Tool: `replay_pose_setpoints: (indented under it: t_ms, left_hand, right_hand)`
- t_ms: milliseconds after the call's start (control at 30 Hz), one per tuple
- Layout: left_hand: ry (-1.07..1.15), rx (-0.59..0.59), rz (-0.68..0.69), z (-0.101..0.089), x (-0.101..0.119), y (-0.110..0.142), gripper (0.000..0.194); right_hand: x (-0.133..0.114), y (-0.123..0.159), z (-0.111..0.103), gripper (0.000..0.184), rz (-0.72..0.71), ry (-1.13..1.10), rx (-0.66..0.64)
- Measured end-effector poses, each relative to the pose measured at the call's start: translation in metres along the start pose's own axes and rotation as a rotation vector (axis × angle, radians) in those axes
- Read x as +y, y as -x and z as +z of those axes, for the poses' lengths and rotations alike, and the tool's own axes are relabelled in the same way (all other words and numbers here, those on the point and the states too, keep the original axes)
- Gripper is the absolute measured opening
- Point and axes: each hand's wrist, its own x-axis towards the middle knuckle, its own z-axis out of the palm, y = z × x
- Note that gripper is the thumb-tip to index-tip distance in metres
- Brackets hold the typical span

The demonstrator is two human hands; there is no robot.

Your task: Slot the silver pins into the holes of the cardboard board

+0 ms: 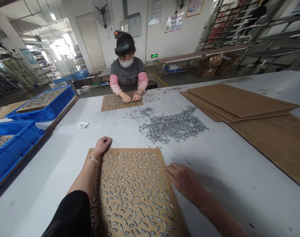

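Observation:
A brown cardboard sheet lies in front of me, covered with many small silvery spindle-shaped metal pieces spread apart from one another. My left hand is at the sheet's far left corner, its fingers curled; whatever they may hold is hidden. At the right edge of the sheet, my right hand has its fingertips pressed together against the border, the thumb mostly out of sight. Beyond the sheet, a loose heap of the same metal pieces lies on the white table.
Across the table a person works over another piece-covered sheet. Stacked cardboard sheets lie at right. Blue crates stand along the left edge, holding filled sheets. A small white paper scrap lies left of the heap.

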Motion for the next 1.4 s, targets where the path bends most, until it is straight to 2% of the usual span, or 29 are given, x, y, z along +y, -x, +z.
replay_pose_setpoints:
  t_ms: [167, 333, 633, 800, 933, 1033, 1167, 1233, 1300, 1400]
  left_hand:
    - [0.0, 0.011, 0.006, -0.001, 0.005, 0.001, 0.049]
    - [-0.01, 0.011, 0.002, -0.001, 0.007, 0.002, 0.05]
    - [-0.007, -0.016, 0.004, -0.005, 0.01, 0.007, 0.055]
    - [-0.001, -0.011, 0.004, -0.004, 0.009, 0.007, 0.055]
    - [0.001, -0.009, 0.007, -0.003, 0.008, 0.006, 0.053]
    - [0.002, -0.006, 0.011, -0.003, 0.007, 0.006, 0.052]
    - [0.002, -0.004, 0.011, -0.002, 0.005, 0.005, 0.055]
    - [0.003, -0.008, 0.012, -0.002, 0.004, 0.004, 0.057]
    - [0.003, -0.009, 0.015, -0.003, 0.004, 0.003, 0.058]
    - [-0.006, -0.004, 0.013, -0.003, 0.004, 0.003, 0.059]
  right_hand:
    - [0.001, 0.007, 0.007, 0.032, 0.013, -0.1, -0.078]
    - [-0.008, -0.001, 0.01, 0.03, 0.018, -0.156, -0.047]
    - [0.003, -0.022, 0.029, 0.02, -0.099, 0.0, -0.029]
    - [0.002, -0.018, 0.035, 0.025, -0.169, 0.16, 0.061]
    - [0.003, -0.015, 0.035, 0.028, -0.21, 0.172, 0.048]
    - [0.018, -0.022, 0.026, 0.028, -0.17, 0.072, 0.011]
    - [0.05, -0.039, 0.001, 0.026, 0.052, 0.004, 0.083]
    - [0.059, -0.046, -0.007, 0.023, 0.117, -0.013, 0.044]
    - [0.059, -0.049, -0.008, 0.022, 0.101, -0.071, -0.024]
    - [0.048, -0.051, 0.003, 0.023, 0.053, -0.143, -0.06]
